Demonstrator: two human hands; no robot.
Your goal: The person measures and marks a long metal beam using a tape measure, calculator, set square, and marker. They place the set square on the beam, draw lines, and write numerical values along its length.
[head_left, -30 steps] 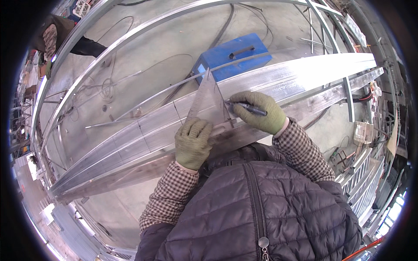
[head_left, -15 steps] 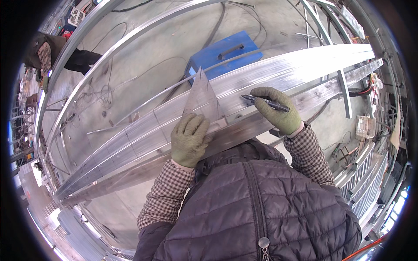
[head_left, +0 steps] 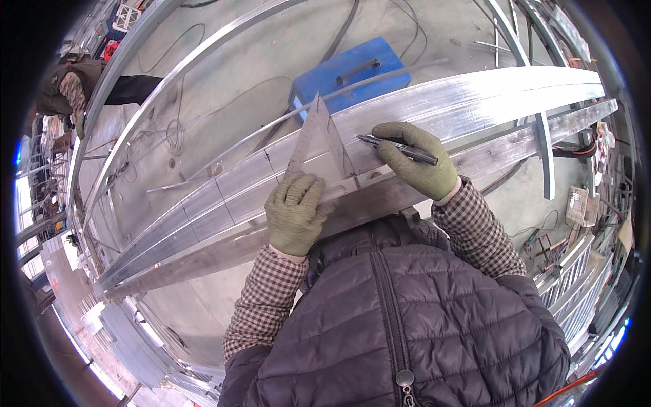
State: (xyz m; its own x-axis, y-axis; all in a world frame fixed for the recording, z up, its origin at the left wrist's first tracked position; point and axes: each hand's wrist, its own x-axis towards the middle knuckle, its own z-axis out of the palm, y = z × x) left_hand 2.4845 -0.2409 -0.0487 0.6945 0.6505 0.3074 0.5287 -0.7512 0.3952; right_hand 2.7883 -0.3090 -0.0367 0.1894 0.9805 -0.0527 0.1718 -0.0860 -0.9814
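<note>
A long, shiny metal profile (head_left: 393, 115) lies across in front of me, with several dark lines drawn over its left part. My left hand (head_left: 296, 214), in a green glove, is closed at the lower left corner of a triangular set square (head_left: 313, 146) and holds it on the profile. The square's tip points away from me, past the profile's far edge. In my gloved right hand (head_left: 422, 166) is a dark marker pen (head_left: 413, 153), gripped between thumb and fingers. Its tip points left, a short way right of the square's right edge; whether it touches the metal I cannot tell.
A duller metal bar (head_left: 380, 198) runs along the profile's near side. Beyond stands a blue box (head_left: 359, 68) with a handle. A narrow upright bar (head_left: 544, 156) crosses at right. Cables lie on the floor (head_left: 230, 68). Another person (head_left: 74, 95) bends over long rails at far left.
My right hand has brought the pen left, closer to the set square. My left hand stays on the square. The whole view has shifted slightly.
</note>
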